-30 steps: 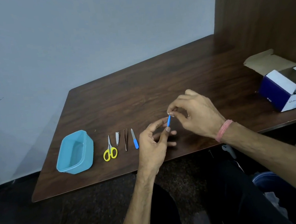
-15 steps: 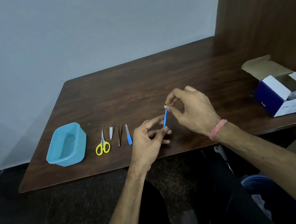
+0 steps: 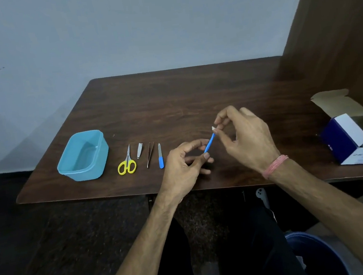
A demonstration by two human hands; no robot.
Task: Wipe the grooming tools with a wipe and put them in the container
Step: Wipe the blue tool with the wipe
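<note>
Dark wood-grain worktop (image 3: 172, 98) with slight sheen, glossy translucent blue plastic container (image 3: 83, 156), yellow plastic-handled metal scissors (image 3: 127, 162), bare metal tweezers (image 3: 150, 154), cardboard box (image 3: 353, 134)

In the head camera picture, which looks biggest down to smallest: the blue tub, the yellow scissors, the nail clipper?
1. Blue tub, clearly the largest.
2. Yellow scissors.
3. Nail clipper, the smallest.
All three sit at about the same distance, so the order is safe.

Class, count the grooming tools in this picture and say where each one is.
5. Four lie in a row on the table: scissors, nail clipper, tweezers, nail file. The fifth, a blue stick tool, is held between both hands.
</note>
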